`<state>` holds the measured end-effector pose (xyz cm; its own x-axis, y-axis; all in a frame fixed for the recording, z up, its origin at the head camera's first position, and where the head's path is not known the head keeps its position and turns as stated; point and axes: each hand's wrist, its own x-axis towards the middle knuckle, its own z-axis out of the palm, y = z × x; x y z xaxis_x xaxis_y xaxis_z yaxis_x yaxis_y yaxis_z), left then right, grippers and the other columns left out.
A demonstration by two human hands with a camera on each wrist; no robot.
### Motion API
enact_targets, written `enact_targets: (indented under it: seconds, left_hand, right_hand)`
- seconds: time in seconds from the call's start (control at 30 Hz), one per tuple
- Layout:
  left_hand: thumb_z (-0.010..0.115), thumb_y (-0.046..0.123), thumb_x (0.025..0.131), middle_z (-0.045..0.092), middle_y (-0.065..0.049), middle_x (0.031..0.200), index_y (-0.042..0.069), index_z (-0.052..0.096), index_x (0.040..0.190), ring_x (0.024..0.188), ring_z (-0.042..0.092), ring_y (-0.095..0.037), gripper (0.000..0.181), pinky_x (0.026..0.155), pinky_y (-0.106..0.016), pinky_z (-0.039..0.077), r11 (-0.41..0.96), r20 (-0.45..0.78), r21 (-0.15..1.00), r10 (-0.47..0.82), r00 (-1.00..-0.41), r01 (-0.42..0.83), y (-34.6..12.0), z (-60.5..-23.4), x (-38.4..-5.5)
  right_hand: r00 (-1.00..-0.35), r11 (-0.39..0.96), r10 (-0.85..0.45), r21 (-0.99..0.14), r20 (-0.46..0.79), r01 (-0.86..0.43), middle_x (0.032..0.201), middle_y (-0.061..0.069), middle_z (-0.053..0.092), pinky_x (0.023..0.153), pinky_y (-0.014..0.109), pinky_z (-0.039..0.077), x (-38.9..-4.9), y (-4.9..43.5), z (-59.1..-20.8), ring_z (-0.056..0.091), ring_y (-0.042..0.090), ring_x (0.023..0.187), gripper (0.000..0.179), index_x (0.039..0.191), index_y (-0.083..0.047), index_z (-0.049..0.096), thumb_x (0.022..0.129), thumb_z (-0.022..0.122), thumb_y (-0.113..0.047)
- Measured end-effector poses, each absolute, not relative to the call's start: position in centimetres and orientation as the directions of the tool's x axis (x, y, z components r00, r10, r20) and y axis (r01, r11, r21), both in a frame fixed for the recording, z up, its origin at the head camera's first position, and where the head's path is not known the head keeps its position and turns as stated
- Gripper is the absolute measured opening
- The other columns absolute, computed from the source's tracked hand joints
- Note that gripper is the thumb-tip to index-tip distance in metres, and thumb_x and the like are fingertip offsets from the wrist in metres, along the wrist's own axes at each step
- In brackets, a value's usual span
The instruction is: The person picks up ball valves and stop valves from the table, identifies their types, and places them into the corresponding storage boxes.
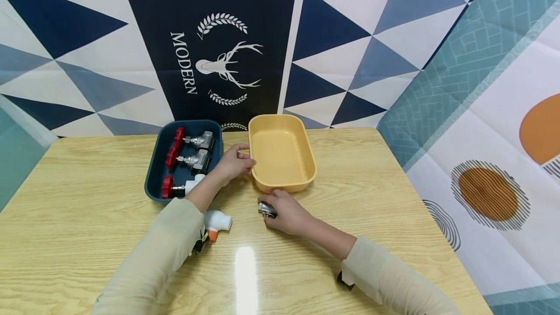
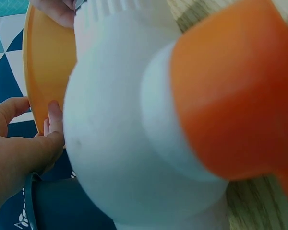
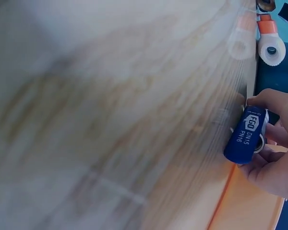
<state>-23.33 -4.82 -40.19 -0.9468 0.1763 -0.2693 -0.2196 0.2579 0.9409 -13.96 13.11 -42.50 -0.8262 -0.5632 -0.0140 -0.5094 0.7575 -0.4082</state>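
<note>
the right one of the hands (image 1: 286,213) partly hides the metal valve (image 1: 265,209).

Through my feed I see smooth plastic in the yellow tray (image 1: 282,157) and white fitting (image 1: 216,219), shiny metal on the held piece (image 1: 265,208) and the valves (image 1: 201,160), a glossy wood-grain table (image 1: 350,183), matt cloth sleeves (image 1: 150,256) and a creased fabric backdrop (image 1: 341,52).
</note>
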Motion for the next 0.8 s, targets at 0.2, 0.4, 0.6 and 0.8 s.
enact_targets:
  seconds: [0.2,0.4,0.6,0.8]
  left_hand:
    - [0.059,0.005,0.088,0.053,-0.017,0.113,0.002,0.033,0.140,0.084,0.058,-0.017,0.058,0.089,-0.041,0.051,0.258,-0.273,0.940,0.179,-0.945,-0.223,-4.8,-40.3,-23.4]
    - [0.058,0.005,0.089,0.054,-0.019,0.116,0.001,0.032,0.141,0.084,0.059,-0.017,0.059,0.090,-0.041,0.051,0.267,-0.273,0.938,0.184,-0.944,-0.219,-4.8,-40.2,-23.5]
    - [0.059,0.005,0.089,0.054,-0.019,0.115,0.002,0.032,0.141,0.083,0.059,-0.017,0.059,0.089,-0.040,0.051,0.270,-0.273,0.938,0.184,-0.944,-0.219,-4.9,-40.2,-23.5]
    - [0.059,0.006,0.088,0.055,-0.018,0.112,0.003,0.033,0.141,0.081,0.058,-0.016,0.059,0.089,-0.040,0.051,0.261,-0.270,0.941,0.188,-0.944,-0.216,-4.9,-40.2,-23.4]
  right_hand:
    - [-0.820,0.747,-0.571,-0.424,-0.017,-0.511,0.103,0.008,0.057,0.079,0.032,0.045,-13.9,13.5,-42.0,0.050,0.017,0.091,0.051,0.126,-0.008,0.059,0.078,0.071,-0.019]
    - [-0.816,0.738,-0.577,-0.447,-0.032,-0.505,0.105,0.007,0.056,0.075,0.028,0.043,-13.8,13.9,-41.2,0.048,0.014,0.089,0.054,0.129,-0.009,0.057,0.079,0.071,-0.021]
    - [-0.817,0.732,-0.575,-0.468,-0.034,-0.495,0.102,0.004,0.056,0.072,0.024,0.043,-13.9,14.2,-40.3,0.047,0.011,0.084,0.051,0.128,-0.011,0.058,0.079,0.071,-0.020]
    - [-0.806,0.705,-0.591,-0.473,0.018,-0.528,0.097,0.005,0.056,0.068,0.020,0.043,-14.1,14.4,-39.4,0.049,0.011,0.081,0.046,0.124,-0.009,0.060,0.079,0.070,-0.015]
